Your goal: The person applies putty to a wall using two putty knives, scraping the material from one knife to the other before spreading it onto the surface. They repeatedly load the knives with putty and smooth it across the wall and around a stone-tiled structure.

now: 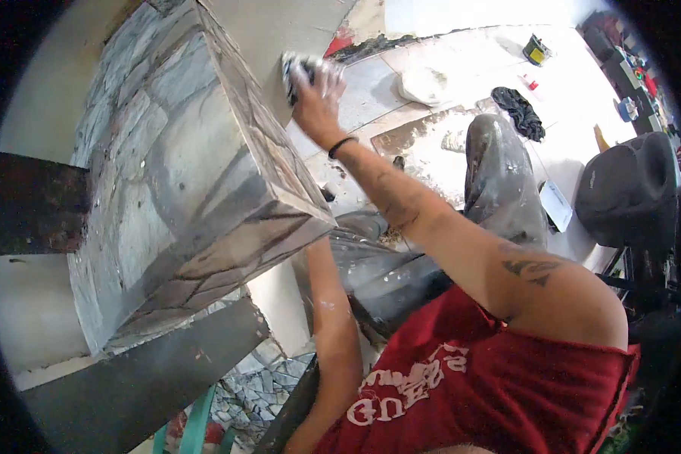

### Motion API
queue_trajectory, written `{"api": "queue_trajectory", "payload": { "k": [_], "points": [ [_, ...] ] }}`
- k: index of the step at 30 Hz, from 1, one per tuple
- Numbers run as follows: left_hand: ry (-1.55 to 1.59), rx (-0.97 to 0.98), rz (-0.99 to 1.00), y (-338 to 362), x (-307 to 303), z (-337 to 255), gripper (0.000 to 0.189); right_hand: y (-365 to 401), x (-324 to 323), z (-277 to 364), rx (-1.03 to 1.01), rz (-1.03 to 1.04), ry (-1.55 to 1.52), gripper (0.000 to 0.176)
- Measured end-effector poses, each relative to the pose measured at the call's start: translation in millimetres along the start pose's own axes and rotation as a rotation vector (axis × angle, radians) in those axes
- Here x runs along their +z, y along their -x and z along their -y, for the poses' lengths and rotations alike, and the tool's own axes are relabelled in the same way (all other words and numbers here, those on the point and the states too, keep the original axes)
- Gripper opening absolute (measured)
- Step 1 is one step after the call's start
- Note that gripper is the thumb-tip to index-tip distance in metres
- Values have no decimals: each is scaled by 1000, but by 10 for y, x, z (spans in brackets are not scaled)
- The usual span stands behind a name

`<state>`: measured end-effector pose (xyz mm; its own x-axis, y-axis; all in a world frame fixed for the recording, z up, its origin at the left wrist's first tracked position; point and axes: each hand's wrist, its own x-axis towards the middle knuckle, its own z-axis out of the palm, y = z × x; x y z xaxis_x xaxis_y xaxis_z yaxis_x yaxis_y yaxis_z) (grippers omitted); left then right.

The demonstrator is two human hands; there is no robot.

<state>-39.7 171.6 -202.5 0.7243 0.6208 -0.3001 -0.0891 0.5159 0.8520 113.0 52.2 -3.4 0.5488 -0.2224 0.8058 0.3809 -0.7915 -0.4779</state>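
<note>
My right hand reaches forward and is closed over a crumpled black-and-white cloth, pressed against the lower part of the pale wall. White residue marks its fingers. My left forearm goes up behind a large block with a grey stone-look surface, which hides my left hand. The block's near corner juts out between my two arms.
A whitish rounded container, a black-and-yellow tub and a dark crumpled cloth are on the tiled floor. A black speaker-like box stands at right. Dark beams meet the block.
</note>
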Motion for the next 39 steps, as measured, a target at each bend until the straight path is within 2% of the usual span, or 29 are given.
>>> {"api": "queue_trajectory", "payload": {
  "k": [1, 4, 7, 10, 11, 14, 16, 17, 19, 20, 22, 23, 25, 26, 27, 28, 30, 31, 35, 37, 39],
  "points": [
    [77, -68, -47, 86, 87, -89, 46, 213, 104, 41, 15, 97, -18, 49],
    [60, -84, -40, 196, 290, -271, 42, 706, 171, 190, -4, 369, -110, 50],
    [26, -120, -29, 244, 368, -314, 39, 1187, 311, 176, -145, 527, -105, 47],
    [19, -123, -1, 301, 432, -366, 36, 1072, -324, 256, -53, 663, -516, 50],
    [33, -120, 13, 293, 433, -371, 35, 1096, -327, 256, -65, 704, -443, 54],
    [65, -144, 83, 281, 455, -404, 32, 998, -350, -125, 76, 892, -878, 56],
    [63, -202, 129, 345, 439, -439, 30, 591, -702, -394, 349, 1195, -740, 44],
    [63, -241, 147, 383, 437, -449, 29, 451, -886, -544, 455, 1204, -743, 36],
    [75, -313, 195, 448, 533, -459, 27, 142, -1247, -902, -30, 1103, -486, 28],
    [86, -341, 223, 521, 626, -498, 27, 76, -1422, -1030, -581, 947, -209, 30],
    [105, -352, 312, 738, 953, -722, 34, 108, -1636, -1037, -422, 819, -259, 22],
    [123, -306, 311, 851, 1099, -818, 32, 139, -1725, -1039, -338, 749, -286, 19],
    [175, -254, 322, 844, 1161, -827, 32, 161, -1866, -1048, -295, 764, -304, 29],
    [183, -243, 351, 805, 1168, -787, 32, 154, -1864, -988, 240, 899, -807, 39],
    [194, -231, 373, 770, 1149, -741, 33, 147, -1865, -921, 841, 754, -1287, 51],
    [205, -217, 395, 773, 1141, -743, 34, 109, -1892, -950, 755, 795, -1079, 64],
    [194, -237, 414, 779, 1119, -751, 33, 111, -1935, -1063, 772, 693, -1356, 65],
    [205, -231, 432, 788, 1118, -744, 33, 87, -2004, -1080, 810, 666, -1356, 59],
    [213, -277, 407, 871, 1109, -800, 34, 19, -2086, -1102, 838, 713, -1482, 61],
    [212, -224, 381, 967, 1171, -847, 33, 20, -2087, -1052, 728, 796, -1173, 60],
    [212, -293, 334, 1041, 1244, -929, 31, 34, -2092, -988, 600, 848, -864, 59]
  ]
}}
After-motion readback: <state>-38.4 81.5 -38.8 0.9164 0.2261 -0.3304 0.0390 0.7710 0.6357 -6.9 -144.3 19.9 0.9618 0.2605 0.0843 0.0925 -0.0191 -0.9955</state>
